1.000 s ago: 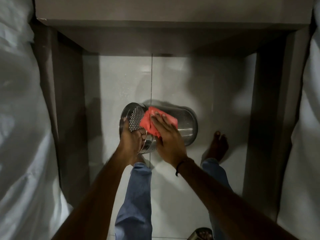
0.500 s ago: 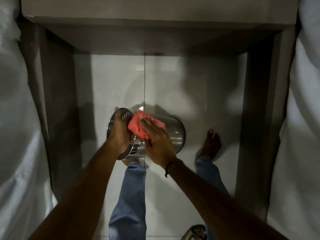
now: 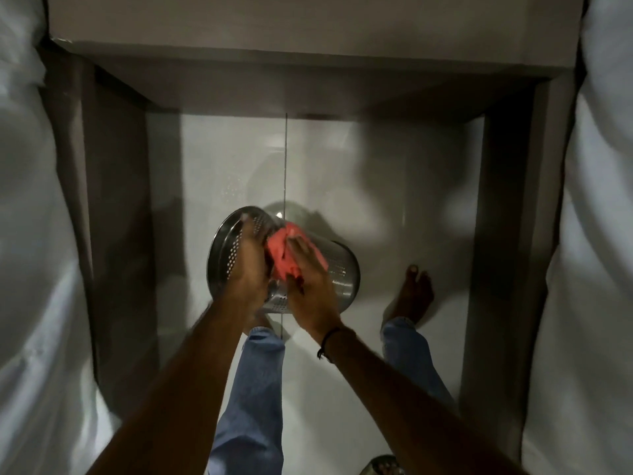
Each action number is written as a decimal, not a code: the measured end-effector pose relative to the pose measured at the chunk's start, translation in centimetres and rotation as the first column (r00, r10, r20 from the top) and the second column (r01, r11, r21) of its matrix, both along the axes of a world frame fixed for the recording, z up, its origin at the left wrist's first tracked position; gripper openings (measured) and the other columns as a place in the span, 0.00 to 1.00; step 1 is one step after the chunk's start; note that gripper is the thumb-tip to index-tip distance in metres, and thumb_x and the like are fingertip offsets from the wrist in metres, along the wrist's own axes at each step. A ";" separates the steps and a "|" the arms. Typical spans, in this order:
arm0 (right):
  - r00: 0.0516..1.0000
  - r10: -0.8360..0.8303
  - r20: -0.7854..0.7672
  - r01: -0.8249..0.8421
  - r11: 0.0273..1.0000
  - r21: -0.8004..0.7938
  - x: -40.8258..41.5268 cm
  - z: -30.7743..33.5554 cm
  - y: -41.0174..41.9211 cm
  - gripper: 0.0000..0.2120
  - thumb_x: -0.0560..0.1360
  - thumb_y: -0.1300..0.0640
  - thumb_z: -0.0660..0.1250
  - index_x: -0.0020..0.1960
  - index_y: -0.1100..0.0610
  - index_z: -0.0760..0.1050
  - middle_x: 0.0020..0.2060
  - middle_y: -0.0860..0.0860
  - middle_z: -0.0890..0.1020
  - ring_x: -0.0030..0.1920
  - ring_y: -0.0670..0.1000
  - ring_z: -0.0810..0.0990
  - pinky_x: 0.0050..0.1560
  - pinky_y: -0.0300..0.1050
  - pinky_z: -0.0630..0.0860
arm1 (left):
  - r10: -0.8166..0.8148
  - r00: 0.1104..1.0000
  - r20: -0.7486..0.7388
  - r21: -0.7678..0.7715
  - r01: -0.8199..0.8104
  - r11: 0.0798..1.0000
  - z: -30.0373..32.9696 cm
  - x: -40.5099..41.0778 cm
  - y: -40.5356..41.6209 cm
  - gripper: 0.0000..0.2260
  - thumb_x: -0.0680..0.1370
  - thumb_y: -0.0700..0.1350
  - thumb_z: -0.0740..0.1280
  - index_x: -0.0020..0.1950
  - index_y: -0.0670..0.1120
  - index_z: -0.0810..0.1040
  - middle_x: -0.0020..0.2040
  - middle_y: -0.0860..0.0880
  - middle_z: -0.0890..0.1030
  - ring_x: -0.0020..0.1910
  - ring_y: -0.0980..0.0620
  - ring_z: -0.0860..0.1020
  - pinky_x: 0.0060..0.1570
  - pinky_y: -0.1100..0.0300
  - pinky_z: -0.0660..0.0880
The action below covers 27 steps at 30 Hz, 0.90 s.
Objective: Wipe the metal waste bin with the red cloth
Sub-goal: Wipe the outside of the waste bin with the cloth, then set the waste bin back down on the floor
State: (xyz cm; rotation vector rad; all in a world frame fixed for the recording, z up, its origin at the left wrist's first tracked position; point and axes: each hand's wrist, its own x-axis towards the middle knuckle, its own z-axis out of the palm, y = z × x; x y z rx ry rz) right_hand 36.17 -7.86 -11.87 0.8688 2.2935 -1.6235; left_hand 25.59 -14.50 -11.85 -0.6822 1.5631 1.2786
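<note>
The perforated metal waste bin (image 3: 342, 272) is held tilted on its side above the white tiled floor, its open rim facing left. My left hand (image 3: 248, 265) grips the rim and upper wall of the bin. My right hand (image 3: 308, 272) presses the crumpled red cloth (image 3: 282, 252) flat against the bin's outer side, just right of my left hand. The cloth is partly covered by my fingers. Much of the bin's near wall is hidden behind both hands.
I stand in a narrow aisle between two beds with white sheets (image 3: 37, 269) and dark frames (image 3: 496, 234). My bare right foot (image 3: 412, 293) rests on the floor (image 3: 376, 183) by the bin. A small metal object (image 3: 380, 466) sits at the bottom edge.
My left hand has shifted from the bin's lower rim up over its top wall. The bin has tilted more, and the cloth has bunched closer to the rim under my right hand.
</note>
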 end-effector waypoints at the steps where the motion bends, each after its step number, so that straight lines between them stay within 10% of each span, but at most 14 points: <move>1: 0.994 -0.101 0.040 0.102 0.994 -0.042 -1.0 0.1 0.6 0.26 0.84 0.62 0.60 0.80 0.54 0.59 0.79 0.58 0.64 0.76 0.62 0.67 0.70 0.63 0.74 | -0.061 0.998 0.005 0.016 0.061 0.998 0.0 0.4 0.2 0.31 0.79 0.72 0.45 0.61 0.60 0.83 0.53 0.53 0.88 0.57 0.49 0.83 0.55 0.49 0.77; 6: 0.801 -0.518 0.300 0.598 0.715 -0.361 -3.6 1.5 4.2 0.14 0.83 0.57 0.64 0.68 0.49 0.76 0.60 0.63 0.83 0.56 0.65 0.84 0.52 0.59 0.85 | -0.204 0.977 -0.061 0.094 0.209 0.973 -0.4 1.6 1.6 0.24 0.84 0.63 0.45 0.49 0.68 0.82 0.40 0.63 0.86 0.40 0.68 0.85 0.35 0.73 0.78; 9: 0.702 -0.576 0.418 0.708 0.498 -0.501 -3.4 1.6 6.0 0.11 0.80 0.51 0.69 0.61 0.52 0.81 0.52 0.58 0.88 0.47 0.55 0.89 0.38 0.46 0.86 | -0.288 0.951 -0.114 0.032 0.293 0.956 -1.2 2.0 2.4 0.23 0.84 0.61 0.49 0.60 0.56 0.81 0.41 0.59 0.87 0.42 0.64 0.86 0.45 0.70 0.80; 11: 0.697 -0.550 0.460 0.717 0.532 -0.451 -3.2 0.7 6.5 0.14 0.77 0.54 0.73 0.62 0.54 0.81 0.47 0.57 0.89 0.42 0.56 0.89 0.37 0.47 0.85 | -0.420 0.899 -0.128 0.009 0.424 0.905 -1.5 2.5 2.5 0.23 0.84 0.62 0.49 0.61 0.59 0.82 0.44 0.61 0.87 0.52 0.60 0.83 0.56 0.64 0.77; 14: 0.655 -0.594 0.467 0.753 0.562 -0.341 -3.2 -0.2 7.0 0.13 0.76 0.64 0.72 0.61 0.60 0.80 0.40 0.64 0.85 0.30 0.57 0.82 0.36 0.50 0.82 | -0.441 0.895 -0.074 0.065 0.445 0.893 -1.7 2.7 2.7 0.24 0.86 0.57 0.46 0.68 0.54 0.78 0.49 0.65 0.82 0.52 0.66 0.82 0.44 0.78 0.73; 16: 0.625 -0.625 0.468 0.776 0.560 -0.288 -3.4 -0.5 8.0 0.09 0.76 0.66 0.70 0.55 0.61 0.82 0.41 0.68 0.84 0.35 0.59 0.81 0.40 0.59 0.82 | -0.423 0.903 -0.073 0.090 0.428 0.899 -1.9 2.3 2.9 0.24 0.87 0.52 0.47 0.72 0.43 0.75 0.55 0.55 0.82 0.45 0.73 0.82 0.41 0.80 0.74; 19: 0.664 -0.604 0.441 0.745 0.588 -0.315 -3.6 -0.2 10.4 0.06 0.77 0.65 0.70 0.46 0.55 0.80 0.33 0.55 0.85 0.32 0.55 0.82 0.34 0.45 0.81 | -0.454 0.877 -0.156 -0.023 0.457 0.889 -1.0 1.1 3.3 0.19 0.86 0.49 0.56 0.64 0.41 0.82 0.57 0.44 0.85 0.43 0.65 0.84 0.46 0.75 0.78; 23: 0.780 -0.504 0.371 0.625 0.586 -0.516 -5.1 2.1 14.9 0.12 0.79 0.63 0.70 0.61 0.62 0.79 0.55 0.58 0.85 0.55 0.59 0.83 0.56 0.52 0.79 | -0.337 0.893 -0.298 -0.054 0.337 0.940 2.1 -2.5 5.4 0.04 0.81 0.45 0.68 0.52 0.49 0.82 0.51 0.50 0.84 0.42 0.59 0.81 0.41 0.72 0.76; 27: 0.888 -0.408 0.213 0.416 0.515 -0.749 -10.6 4.6 18.9 0.18 0.80 0.63 0.68 0.69 0.63 0.75 0.64 0.62 0.82 0.62 0.61 0.82 0.63 0.59 0.80 | -0.201 0.921 -0.333 0.129 0.256 0.958 5.9 -8.5 9.3 0.11 0.78 0.40 0.71 0.60 0.42 0.81 0.51 0.38 0.80 0.50 0.44 0.81 0.54 0.47 0.79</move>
